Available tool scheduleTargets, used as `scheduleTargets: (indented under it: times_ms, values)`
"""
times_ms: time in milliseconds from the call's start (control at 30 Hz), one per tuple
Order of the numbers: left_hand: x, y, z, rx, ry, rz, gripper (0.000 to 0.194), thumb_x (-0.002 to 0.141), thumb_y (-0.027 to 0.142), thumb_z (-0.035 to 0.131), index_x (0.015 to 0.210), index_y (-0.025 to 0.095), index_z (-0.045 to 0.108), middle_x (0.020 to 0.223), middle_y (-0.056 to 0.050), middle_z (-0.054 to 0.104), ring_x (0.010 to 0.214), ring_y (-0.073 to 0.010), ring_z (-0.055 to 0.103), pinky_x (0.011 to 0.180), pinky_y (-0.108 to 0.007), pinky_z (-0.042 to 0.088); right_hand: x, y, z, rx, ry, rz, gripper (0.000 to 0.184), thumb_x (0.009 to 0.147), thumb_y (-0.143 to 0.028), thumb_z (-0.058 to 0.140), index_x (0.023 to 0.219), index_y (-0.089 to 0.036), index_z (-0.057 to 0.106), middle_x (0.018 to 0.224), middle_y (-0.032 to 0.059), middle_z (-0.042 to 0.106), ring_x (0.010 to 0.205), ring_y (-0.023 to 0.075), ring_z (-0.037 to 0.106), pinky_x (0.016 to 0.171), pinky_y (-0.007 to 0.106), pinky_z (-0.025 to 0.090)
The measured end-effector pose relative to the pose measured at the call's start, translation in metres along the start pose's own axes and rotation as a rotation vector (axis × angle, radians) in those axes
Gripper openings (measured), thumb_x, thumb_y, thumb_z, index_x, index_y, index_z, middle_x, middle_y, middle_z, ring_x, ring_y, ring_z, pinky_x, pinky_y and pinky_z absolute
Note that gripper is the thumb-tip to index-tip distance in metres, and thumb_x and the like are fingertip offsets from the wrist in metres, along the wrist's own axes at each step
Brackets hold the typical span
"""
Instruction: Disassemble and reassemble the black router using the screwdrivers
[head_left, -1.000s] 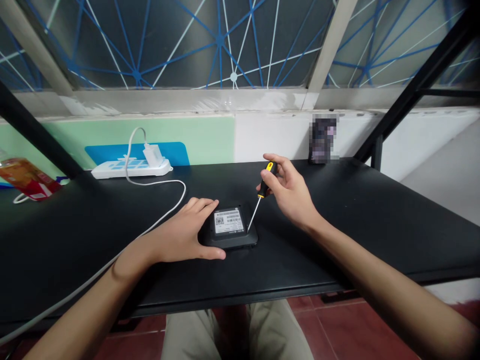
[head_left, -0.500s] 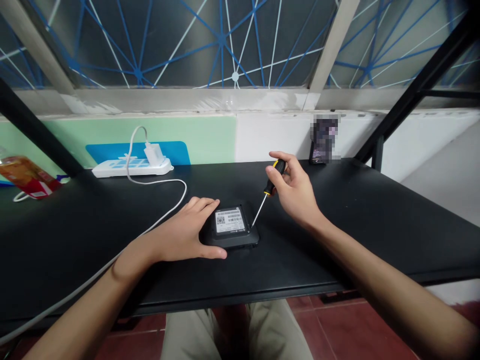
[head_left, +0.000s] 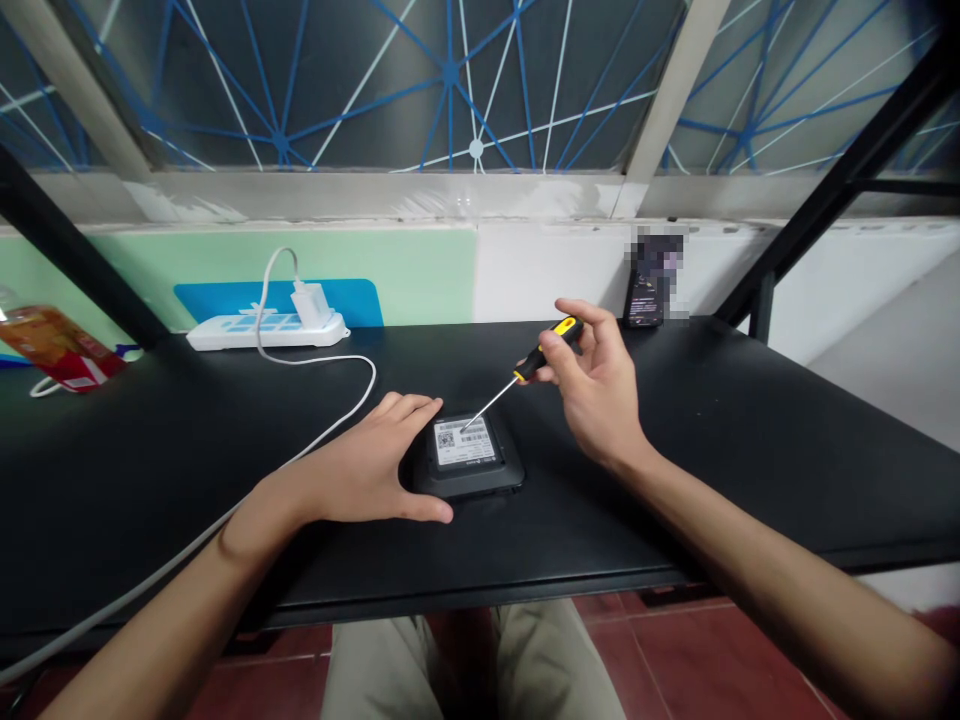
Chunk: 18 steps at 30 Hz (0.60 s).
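Observation:
A flat black electronic device [head_left: 480,478] with rounded corners lies on the table, its white printed label [head_left: 466,450] facing up. My left hand [head_left: 367,455] spans its left side, fingers along the back corner and thumb stretched along the front edge, bracing it. In my right hand [head_left: 596,385] is a screwdriver [head_left: 541,358] with a black-and-yellow handle, held between thumb and fingers, with the index finger raised off it. Its thin metal shaft slants down leftward, and the tip is over the label; whether it touches cannot be seen. The device's left end is partly hidden by my hand.
A white power strip [head_left: 217,334] with a plugged-in charger [head_left: 310,303] sits at the back left. Its white cable [head_left: 373,375] runs past my left arm. A phone [head_left: 643,295] leans on the wall. A red-labelled bottle [head_left: 60,345] lies far left.
The screwdriver tip has moved from the device's right front corner leftward onto the label area. The handle has tilted lower to the right with my right hand. My left hand stays in place.

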<state>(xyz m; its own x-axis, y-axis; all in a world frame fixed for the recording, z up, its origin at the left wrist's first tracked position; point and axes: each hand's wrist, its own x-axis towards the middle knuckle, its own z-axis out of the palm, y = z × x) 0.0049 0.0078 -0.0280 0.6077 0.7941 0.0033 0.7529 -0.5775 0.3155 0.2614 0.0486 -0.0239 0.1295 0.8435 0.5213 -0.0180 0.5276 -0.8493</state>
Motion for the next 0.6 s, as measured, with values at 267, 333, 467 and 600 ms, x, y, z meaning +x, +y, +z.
scheduleTargets:
  times_ms: [267,333,467,600]
  values:
    - [0.003,0.006,0.0,0.015,0.016,0.04,0.107,0.076,0.077,0.066,0.153,0.012,0.033,0.153,-0.021,0.04,0.138,-0.0393,0.038,0.114,-0.055,0.035,-0.019,0.0,0.013,0.015,-0.183,-0.033,0.031,0.089,-0.033,0.069,0.116,-0.031,0.053,0.094,-0.0003,0.055,0.07,0.0138,0.067,0.063,0.034,0.064]
    - [0.004,0.007,0.0,0.016,0.014,0.039,0.107,0.076,0.076,0.066,0.153,0.011,0.033,0.153,-0.021,0.04,0.138,-0.0393,0.038,0.114,-0.054,0.035,-0.022,0.0,0.013,0.007,-0.196,-0.046,0.032,0.089,-0.033,0.068,0.117,-0.032,0.053,0.093,-0.0003,0.056,0.069,0.0143,0.066,0.063,0.035,0.063]
    - [0.004,0.007,0.001,0.023,0.018,0.034,0.106,0.076,0.076,0.067,0.153,0.011,0.034,0.152,-0.02,0.041,0.137,-0.039,0.038,0.113,-0.053,0.037,-0.025,0.002,0.014,-0.015,-0.178,-0.1,0.032,0.09,-0.032,0.069,0.119,-0.033,0.054,0.093,0.0003,0.059,0.074,0.0155,0.065,0.066,0.035,0.063]
    - [0.003,0.007,0.001,0.025,0.021,0.041,0.106,0.075,0.077,0.067,0.152,0.011,0.035,0.151,-0.02,0.042,0.137,-0.0391,0.039,0.113,-0.052,0.037,-0.028,0.0,0.014,-0.019,-0.198,-0.12,0.035,0.09,-0.032,0.07,0.121,-0.033,0.055,0.098,0.0007,0.061,0.076,0.0149,0.067,0.067,0.034,0.063]
